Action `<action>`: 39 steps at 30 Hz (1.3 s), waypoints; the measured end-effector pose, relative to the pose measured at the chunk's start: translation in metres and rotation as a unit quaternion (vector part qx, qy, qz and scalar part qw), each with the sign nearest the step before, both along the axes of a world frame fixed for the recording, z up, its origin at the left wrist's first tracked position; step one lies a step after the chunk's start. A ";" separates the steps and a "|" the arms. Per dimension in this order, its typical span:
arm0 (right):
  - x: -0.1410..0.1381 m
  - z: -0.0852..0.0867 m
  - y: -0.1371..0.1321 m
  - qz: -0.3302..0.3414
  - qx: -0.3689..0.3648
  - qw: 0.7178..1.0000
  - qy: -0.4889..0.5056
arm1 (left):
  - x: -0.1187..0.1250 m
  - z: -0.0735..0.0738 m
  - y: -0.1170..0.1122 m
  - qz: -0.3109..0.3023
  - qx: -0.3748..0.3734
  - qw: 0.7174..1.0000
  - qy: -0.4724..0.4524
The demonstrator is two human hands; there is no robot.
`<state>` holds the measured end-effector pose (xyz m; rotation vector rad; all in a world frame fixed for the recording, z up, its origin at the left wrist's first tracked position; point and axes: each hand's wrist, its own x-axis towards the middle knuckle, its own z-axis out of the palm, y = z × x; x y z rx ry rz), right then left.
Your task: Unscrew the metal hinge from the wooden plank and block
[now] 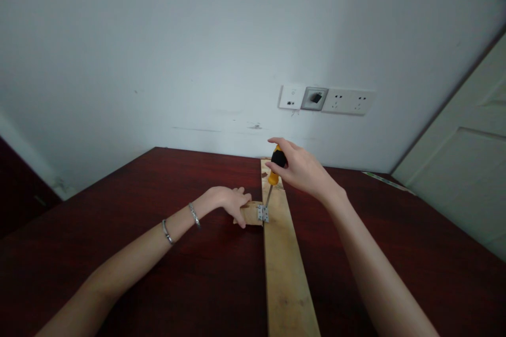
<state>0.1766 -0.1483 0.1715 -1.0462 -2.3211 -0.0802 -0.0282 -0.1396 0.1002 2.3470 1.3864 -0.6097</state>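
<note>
2 hands at work here, 1 left hand (233, 204) and 1 right hand (304, 169), and we've got 1 screwdriver (279, 158), 1 metal hinge (263, 214) and 2 pieces of wood, that's 1 long board (286, 263) plus 1 short block (251, 215)! Count 2 bracelets (194, 215) (167, 231), 1 dark red table (190, 289), 1 thin strip (387, 182) and 1 white door (466, 152)! Higher up it's 1 grey plate (315, 99), 1 small white plate (291, 96), and 2 sets of socket holes on the white socket panel (349, 101)!
</note>
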 end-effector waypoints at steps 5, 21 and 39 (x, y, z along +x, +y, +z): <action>-0.001 0.001 -0.002 -0.007 0.012 1.000 -0.006 | -0.001 -0.001 0.001 0.003 0.000 1.000 -0.007; 0.000 0.003 -0.003 -0.016 0.022 0.999 -0.020 | 0.000 -0.001 -0.002 0.014 0.001 1.000 -0.021; 0.001 0.004 -0.003 -0.006 0.013 1.000 -0.003 | -0.003 -0.005 0.001 0.019 0.015 0.999 -0.045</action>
